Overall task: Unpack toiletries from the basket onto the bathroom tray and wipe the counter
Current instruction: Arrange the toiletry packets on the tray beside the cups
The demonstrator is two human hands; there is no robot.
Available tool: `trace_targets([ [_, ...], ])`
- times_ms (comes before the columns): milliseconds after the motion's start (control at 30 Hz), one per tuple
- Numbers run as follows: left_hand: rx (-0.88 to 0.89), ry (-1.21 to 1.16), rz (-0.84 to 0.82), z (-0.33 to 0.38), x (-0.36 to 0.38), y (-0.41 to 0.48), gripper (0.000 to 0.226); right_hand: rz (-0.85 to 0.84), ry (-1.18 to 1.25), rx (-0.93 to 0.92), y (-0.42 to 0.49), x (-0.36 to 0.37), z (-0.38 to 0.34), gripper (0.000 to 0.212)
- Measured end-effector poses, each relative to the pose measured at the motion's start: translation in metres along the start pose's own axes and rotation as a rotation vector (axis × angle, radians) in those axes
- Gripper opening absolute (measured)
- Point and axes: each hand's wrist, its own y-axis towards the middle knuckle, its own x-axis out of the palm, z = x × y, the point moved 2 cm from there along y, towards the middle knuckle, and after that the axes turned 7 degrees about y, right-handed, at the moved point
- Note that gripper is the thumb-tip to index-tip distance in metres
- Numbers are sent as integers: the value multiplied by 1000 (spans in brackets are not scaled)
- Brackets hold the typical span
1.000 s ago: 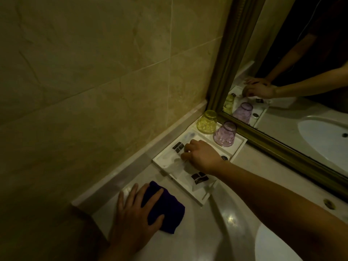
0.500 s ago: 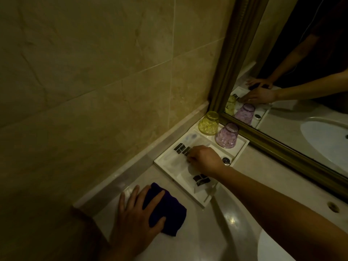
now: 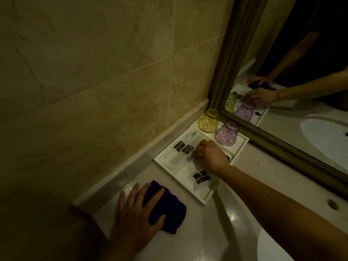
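Resting in the counter's corner beyond the left hand, white tray [image 3: 163, 159] carrying wrapped toiletry packets with dark labels [image 3: 184, 147] just left of the right hand [image 3: 211, 156], another packet [image 3: 201, 177] just below that hand, and upturned yellow glass [image 3: 208, 120] and purple glass [image 3: 226, 133] beyond it. Curled knuckles-up over the tray's middle, right hand's fingertips down on a packet, grip impossible to tell. Spread flat and open, left hand [image 3: 137, 213] pressing dark blue cloth [image 3: 169, 213] onto the pale counter [image 3: 211, 232], near the tray's front edge.
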Motion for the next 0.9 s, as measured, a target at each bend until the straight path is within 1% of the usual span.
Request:
trace_targets([
  [67, -1, -6, 4, 0, -1, 0, 78, 5, 4, 35, 1, 0, 3, 17],
  [133, -1, -11, 7, 0, -1, 0, 78, 26, 43, 121, 3, 1, 4, 16],
  [233, -2, -10, 14, 1, -1, 0, 78, 77, 54, 185, 8, 2, 6, 26],
  [300, -2, -8, 12, 0, 0, 0, 79, 85, 16, 104, 14, 1, 1, 34],
  [333, -3, -6, 11, 0, 1, 0, 79, 39, -23, 22, 18, 0, -3, 36],
  [400, -6, 5, 3, -1, 3, 0, 80, -119, -137, -149, 29, -2, -13, 34],
  [467, -13, 4, -1, -1, 3, 0, 80, -247, -255, -273, 38, -5, -19, 30],
  [567, -19, -7, -11, 0, 3, 0, 82, -313, -359, -391, 47, -5, -21, 22],
  [633, -15, -10, -6, 0, 2, 1, 84, -346, -325, -390, 50, -3, -22, 21],
  [767, -12, -12, 19, 0, 4, 0, 86, -371, -77, -231, 58, -10, -19, 20],
  [833, -9, -3, 15, 0, 6, -1, 87, -370, -81, -217, 61, -15, -14, 24],
  [900, -7, 23, 4, -1, 6, 0, 85, -404, -156, -241, 65, -17, -13, 26],
])
